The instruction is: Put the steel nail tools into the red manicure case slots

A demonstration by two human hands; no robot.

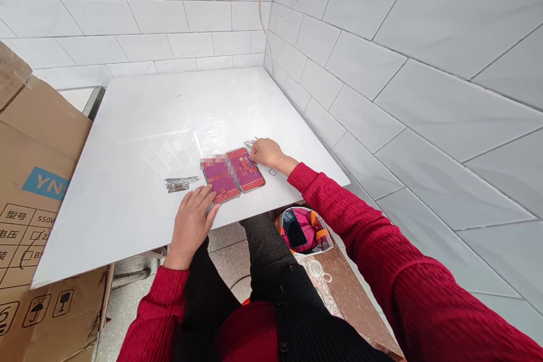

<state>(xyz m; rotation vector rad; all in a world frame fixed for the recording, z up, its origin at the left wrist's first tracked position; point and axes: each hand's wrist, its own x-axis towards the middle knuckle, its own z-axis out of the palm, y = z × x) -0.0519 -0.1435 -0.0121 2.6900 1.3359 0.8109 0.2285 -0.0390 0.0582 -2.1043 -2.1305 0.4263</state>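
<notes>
A manicure-set case [221, 182] lies spread open on the white table, with a purple lining, red trim and rows of small loops. A few slim metal tools sit in its right half. My left hand [193, 220] rests with fingers extended on the case's lower left edge. Over the right half, my right hand [267, 153] is closed in a pinch near the upper right edge; what its fingertips hold is hidden. Left of the case is a small pile of metal manicure tools [180, 183]. More thin metal tools [249, 143] lie just behind my right hand.
The white table [139, 119] meets tiled walls at the back and right. A large cardboard box [38, 153] stands at its left. Below the front edge are a bag [311, 232] with a phone on top and a brown bench [356, 300]. A ring-shaped thing [272, 172] lies by my right wrist.
</notes>
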